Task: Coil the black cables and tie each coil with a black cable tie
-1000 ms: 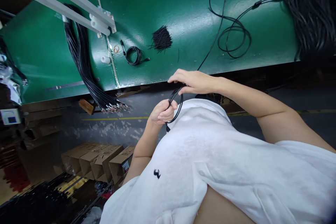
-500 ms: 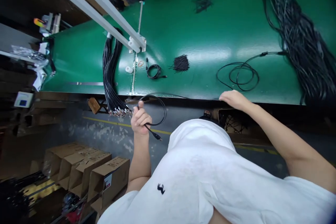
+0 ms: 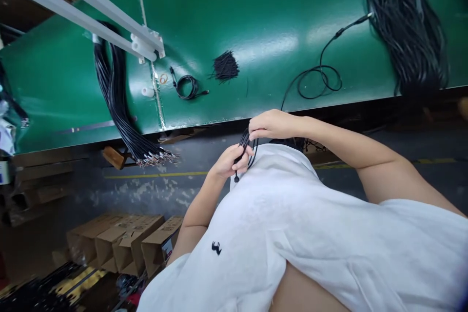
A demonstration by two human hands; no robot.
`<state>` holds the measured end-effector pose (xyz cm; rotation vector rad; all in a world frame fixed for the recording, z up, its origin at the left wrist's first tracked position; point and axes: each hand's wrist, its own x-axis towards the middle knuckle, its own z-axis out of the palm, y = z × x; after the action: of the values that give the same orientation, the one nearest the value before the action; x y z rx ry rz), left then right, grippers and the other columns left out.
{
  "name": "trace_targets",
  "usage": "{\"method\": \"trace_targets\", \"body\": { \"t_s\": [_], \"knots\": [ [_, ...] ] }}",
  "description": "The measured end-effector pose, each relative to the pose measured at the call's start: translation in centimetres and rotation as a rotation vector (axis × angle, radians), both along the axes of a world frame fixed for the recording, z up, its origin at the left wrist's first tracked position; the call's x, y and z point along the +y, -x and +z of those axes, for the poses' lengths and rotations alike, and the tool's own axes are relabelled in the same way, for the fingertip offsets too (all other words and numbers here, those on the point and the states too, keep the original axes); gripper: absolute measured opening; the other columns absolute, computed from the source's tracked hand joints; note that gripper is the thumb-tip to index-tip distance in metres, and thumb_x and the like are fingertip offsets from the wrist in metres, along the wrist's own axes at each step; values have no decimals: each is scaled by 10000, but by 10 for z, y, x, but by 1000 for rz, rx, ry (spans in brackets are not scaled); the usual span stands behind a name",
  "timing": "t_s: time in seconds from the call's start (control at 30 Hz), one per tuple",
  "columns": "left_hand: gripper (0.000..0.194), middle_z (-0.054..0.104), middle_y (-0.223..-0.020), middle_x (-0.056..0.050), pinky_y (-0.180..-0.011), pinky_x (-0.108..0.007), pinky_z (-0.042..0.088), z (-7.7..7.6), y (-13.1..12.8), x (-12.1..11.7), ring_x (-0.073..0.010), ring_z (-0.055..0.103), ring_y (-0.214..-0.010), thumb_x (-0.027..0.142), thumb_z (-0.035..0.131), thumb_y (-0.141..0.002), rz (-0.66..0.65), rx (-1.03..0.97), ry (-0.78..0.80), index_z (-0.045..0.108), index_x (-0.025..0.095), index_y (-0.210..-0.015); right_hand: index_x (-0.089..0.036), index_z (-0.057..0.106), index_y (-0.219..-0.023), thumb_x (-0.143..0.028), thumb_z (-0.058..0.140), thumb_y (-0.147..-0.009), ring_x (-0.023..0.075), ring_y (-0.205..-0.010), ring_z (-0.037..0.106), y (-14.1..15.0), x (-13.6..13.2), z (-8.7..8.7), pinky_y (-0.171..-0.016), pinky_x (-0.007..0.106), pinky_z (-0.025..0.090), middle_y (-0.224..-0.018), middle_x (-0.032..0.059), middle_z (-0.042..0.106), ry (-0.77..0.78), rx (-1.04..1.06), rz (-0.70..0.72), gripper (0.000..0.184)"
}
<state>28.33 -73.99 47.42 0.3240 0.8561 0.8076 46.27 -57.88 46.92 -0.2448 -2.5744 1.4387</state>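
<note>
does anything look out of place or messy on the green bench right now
Mostly tidy. One black cable lies in loose loops and trails off the green table's front edge up to both hands. Nothing looks spilled or damaged.

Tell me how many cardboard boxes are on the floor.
3 show: cardboard boxes in a row at lower left, left box, middle box, right box. More may be hidden behind the white shirt.

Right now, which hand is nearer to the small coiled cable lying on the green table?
Left. The left hand is below the small coiled cable, off the green table; the right hand is farther right, at the table's edge.
</note>
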Motion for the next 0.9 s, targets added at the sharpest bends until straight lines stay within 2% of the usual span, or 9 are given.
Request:
{"method": "trace_targets", "body": {
  "t_s": [0.07,0.17,0.23,0.3,0.43,0.57,0.7,0.8,0.9],
  "knots": [
    [290,209,-341,129,-286,-124,229,6,11,-2,-22,118,-256,385,623,-903,78,-19,33,688,128,-786,-182,688,-845,-467,445,-956,154,-791,601,-16,16,-25,-733,261,402,-859,29,694,81,-8,-63,391],
    [345,76,-353,146,-259,-101,125,20,40,-6,-14,-15,-251,387,515,-968,446,15,-80,682,160,-769,-180,698,-819,-457,386,-942,183,-866,623,-56,38,-76,-808,290,424,-897,51,710,71,-137,-374,435],
    [321,149,-361,143,-257,-92,101,29,58,-7,-10,13,-243,403,482,-986,702,63,-174,696,185,-889,-181,710,-805,-410,378,-934,203,-885,628,-80,38,-99,-794,303,424,-936,79,724,-22,-346,-454,424],
    [264,312,-407,132,-271,-87,134,32,65,-6,-2,144,-245,375,485,-991,777,133,-159,682,209,-1047,-194,721,-819,-380,399,-935,212,-867,635,-90,19,-100,-741,305,418,-960,85,736,-116,-468,-338,389],
    [294,637,-645,24,-465,-120,441,14,41,7,-55,588,-501,380,688,-866,475,313,-50,669,155,-1056,-201,708,-901,-432,385,-992,182,-767,633,-64,-40,-43,-654,282,388,-886,67,734,-167,-233,57,408],
    [400,743,-858,-88,-695,-235,558,-8,7,10,-155,710,-753,469,752,-789,149,399,-95,664,122,-965,-204,701,-886,-416,382,-1010,142,-736,625,-21,-47,9,-634,250,371,-880,35,726,-46,-15,152,403],
    [439,687,-609,-45,-455,-214,457,-6,-4,3,-121,588,-438,545,684,-822,-132,230,-131,644,116,-906,-187,699,-851,-398,454,-977,128,-750,621,-13,-18,10,-693,234,392,-830,12,709,176,-3,89,347],
    [439,563,-442,24,-350,-195,326,2,-6,3,-75,392,-289,550,668,-824,-104,100,-126,650,119,-904,-150,669,-781,-438,487,-947,119,-685,578,-22,-8,0,-670,230,380,-749,13,670,267,-31,24,379],
    [455,556,-446,24,-355,-192,328,6,-11,7,-74,405,-305,539,699,-795,-47,76,-94,679,108,-940,-139,654,-774,-448,466,-951,110,-670,549,-28,-10,-2,-661,225,366,-728,8,647,307,-41,9,403]
  ]
}}
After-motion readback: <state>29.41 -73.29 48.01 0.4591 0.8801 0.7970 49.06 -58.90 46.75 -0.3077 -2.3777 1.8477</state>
